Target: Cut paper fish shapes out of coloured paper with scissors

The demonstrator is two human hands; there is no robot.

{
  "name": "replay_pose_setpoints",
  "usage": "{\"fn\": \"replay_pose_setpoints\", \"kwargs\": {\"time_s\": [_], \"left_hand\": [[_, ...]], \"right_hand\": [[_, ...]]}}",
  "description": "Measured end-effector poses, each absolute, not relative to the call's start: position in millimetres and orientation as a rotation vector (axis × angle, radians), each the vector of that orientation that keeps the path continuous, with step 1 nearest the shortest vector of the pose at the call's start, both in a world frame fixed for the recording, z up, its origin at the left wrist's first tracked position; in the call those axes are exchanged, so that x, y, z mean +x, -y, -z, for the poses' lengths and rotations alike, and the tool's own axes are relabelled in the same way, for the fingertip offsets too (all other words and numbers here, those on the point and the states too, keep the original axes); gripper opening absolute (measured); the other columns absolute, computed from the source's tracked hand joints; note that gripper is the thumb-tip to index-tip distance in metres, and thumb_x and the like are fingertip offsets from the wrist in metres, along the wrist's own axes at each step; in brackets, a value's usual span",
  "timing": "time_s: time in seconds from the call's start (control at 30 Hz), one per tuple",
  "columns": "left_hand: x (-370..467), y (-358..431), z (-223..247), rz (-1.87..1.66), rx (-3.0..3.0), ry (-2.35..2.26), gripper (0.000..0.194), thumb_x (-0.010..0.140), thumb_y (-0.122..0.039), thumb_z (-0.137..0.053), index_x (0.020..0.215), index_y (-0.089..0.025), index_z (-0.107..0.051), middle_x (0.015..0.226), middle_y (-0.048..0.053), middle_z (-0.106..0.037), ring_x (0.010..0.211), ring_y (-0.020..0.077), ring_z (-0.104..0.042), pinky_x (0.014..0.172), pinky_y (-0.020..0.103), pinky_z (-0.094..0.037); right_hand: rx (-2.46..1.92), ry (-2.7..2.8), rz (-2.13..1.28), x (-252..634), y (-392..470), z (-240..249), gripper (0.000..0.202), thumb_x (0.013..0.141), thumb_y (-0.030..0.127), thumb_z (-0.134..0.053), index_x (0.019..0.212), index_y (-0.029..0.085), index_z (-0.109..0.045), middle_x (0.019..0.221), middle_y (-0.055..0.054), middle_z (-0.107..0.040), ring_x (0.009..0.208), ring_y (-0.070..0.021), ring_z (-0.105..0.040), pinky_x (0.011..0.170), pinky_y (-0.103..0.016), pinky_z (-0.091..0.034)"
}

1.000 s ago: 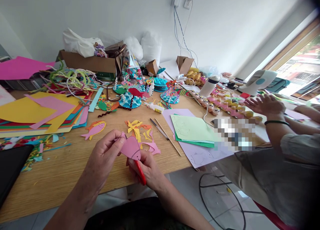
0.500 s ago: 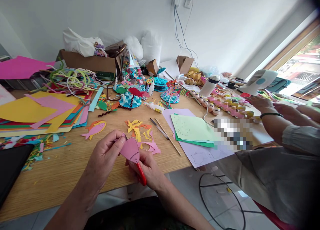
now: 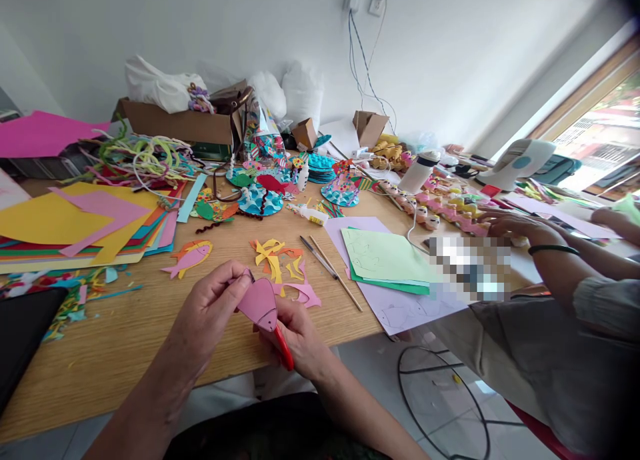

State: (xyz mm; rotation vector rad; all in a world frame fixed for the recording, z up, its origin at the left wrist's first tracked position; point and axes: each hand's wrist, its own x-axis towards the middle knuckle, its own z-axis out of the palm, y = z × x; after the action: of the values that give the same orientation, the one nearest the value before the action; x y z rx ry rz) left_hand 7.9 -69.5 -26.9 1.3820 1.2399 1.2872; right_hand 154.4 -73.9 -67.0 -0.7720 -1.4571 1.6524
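Observation:
Between my hands is a pink paper fish with a drawn face line and an eye dot, its head toward my right hand. My left hand is closed, pinching the tail end between thumb and fingers. In my closed right hand are scissors with red handles; their blades are mostly hidden behind the paper. Just beyond lie yellow and orange paper offcuts and a pink offcut. A cut-out pink, yellow and orange fish rests to the left.
Coloured paper sheets are stacked at the left. A pen and a thin stick lie beside green sheets. A glue bottle and fish-decorated pieces stand farther back. At the right, a co-worker's hand reaches over the table.
The pink fish has tilted slightly in my hands, its head end shifting a little left and down. The co-worker's hand at the right has moved lower and nearer.

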Motion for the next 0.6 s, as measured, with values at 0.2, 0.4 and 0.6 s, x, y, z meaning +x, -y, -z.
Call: {"fn": "replay_pose_setpoints", "kwargs": {"time_s": [0.2,0.4,0.6], "left_hand": [[4.8,69.8,27.9,-1.258,1.366,-1.244,0.020,0.080,-0.032,-0.055,0.062,-0.022,-0.051,0.060,-0.005,-0.043,0.057,0.0131,-0.038,0.050,0.023,-0.035],[5.5,69.1,27.1,-1.234,1.375,-1.223,0.021,0.081,-0.031,-0.054,0.063,-0.022,-0.050,0.060,-0.005,-0.043,0.058,0.0126,-0.038,0.052,0.023,-0.035],[4.7,70.4,29.5,-1.217,1.359,-1.183,0.022,0.082,-0.031,-0.054,0.063,-0.022,-0.050,0.061,-0.005,-0.042,0.059,0.0122,-0.037,0.053,0.023,-0.034]], "right_hand": [[-0.807,1.504,-1.614,155.6,74.0,69.4,0.048,0.082,0.060,-0.060,0.064,0.019,-0.045,0.054,0.005,-0.036,0.048,-0.0072,-0.031,0.043,-0.019,-0.025],[-0.794,1.512,-1.621,156.6,74.5,65.0,0.044,0.084,0.057,-0.060,0.067,0.018,-0.049,0.053,0.006,-0.038,0.048,-0.0075,-0.033,0.044,-0.019,-0.026],[-0.810,1.498,-1.621,156.9,74.9,62.4,0.044,0.084,0.055,-0.060,0.065,0.018,-0.047,0.053,0.005,-0.039,0.049,-0.0077,-0.033,0.044,-0.019,-0.026]]}}
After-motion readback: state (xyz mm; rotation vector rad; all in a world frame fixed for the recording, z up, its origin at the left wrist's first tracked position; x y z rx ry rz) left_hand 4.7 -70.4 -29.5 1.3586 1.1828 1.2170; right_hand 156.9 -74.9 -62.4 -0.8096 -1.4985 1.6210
